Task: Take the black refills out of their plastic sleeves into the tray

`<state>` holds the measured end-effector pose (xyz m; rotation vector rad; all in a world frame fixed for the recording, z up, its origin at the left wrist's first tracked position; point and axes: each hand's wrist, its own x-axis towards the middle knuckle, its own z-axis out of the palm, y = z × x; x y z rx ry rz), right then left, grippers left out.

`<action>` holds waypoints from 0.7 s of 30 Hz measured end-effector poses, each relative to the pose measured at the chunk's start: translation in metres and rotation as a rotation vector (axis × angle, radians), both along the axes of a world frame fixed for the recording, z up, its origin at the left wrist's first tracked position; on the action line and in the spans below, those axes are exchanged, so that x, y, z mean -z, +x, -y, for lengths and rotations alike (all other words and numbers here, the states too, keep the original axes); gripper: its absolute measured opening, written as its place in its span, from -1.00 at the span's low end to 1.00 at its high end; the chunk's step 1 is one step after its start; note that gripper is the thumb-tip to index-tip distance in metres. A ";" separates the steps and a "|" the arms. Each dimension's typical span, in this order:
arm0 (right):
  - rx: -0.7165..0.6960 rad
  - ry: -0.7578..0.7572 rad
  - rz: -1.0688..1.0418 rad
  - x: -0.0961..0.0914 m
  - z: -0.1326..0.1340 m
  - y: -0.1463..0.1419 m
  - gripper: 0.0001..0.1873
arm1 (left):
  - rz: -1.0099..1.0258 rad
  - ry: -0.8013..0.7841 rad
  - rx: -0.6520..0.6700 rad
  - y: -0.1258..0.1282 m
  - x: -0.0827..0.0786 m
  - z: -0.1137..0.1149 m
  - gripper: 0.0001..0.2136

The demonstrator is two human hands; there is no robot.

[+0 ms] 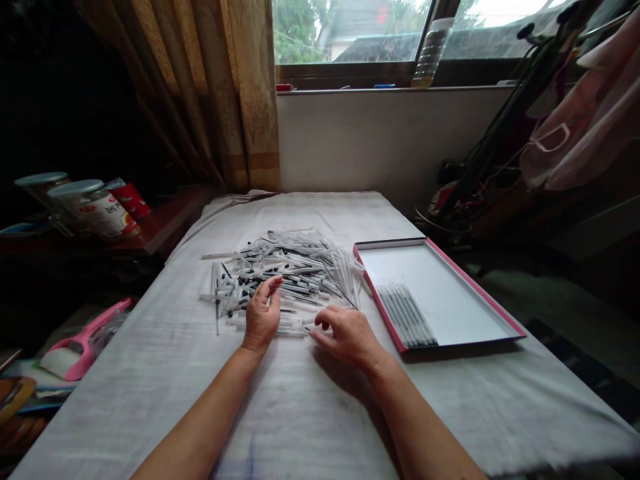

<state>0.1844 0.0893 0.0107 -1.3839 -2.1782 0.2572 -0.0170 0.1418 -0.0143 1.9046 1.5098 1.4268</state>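
Note:
A loose heap of clear pen barrels and thin black refills (287, 270) lies on a table covered in white cloth (280, 400). My left hand (261, 315) rests at the near edge of the heap, fingers curved and slightly apart, touching the pens but gripping none. My right hand (347, 335) is just right of it, knuckles up, with thumb and fingers pinched on a clear pen barrel (295, 329) lying on the cloth. A shallow pink-rimmed tray (480, 293) sits to the right, with a neat row of several pens (406, 313) in its near left corner.
Lidded jars (95, 207) and a red packet stand on a dark shelf at left. A pink-handled tool (83, 340) lies below the table's left edge. Curtains hang behind; a bottle (433, 47) stands on the windowsill. Clutter and hanging cloth fill the right side.

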 end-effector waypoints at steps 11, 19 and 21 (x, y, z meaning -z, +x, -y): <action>0.016 0.100 -0.305 0.003 -0.005 -0.002 -0.89 | 0.052 0.033 0.004 -0.010 -0.004 0.022 -0.76; 0.153 -0.331 -1.264 -0.004 -0.013 -0.012 -0.68 | 0.121 -0.144 0.224 0.005 -0.009 0.033 -0.79; 0.140 -0.412 -1.371 -0.005 -0.012 -0.016 -0.65 | 0.130 -0.226 0.316 0.009 -0.012 0.037 -0.78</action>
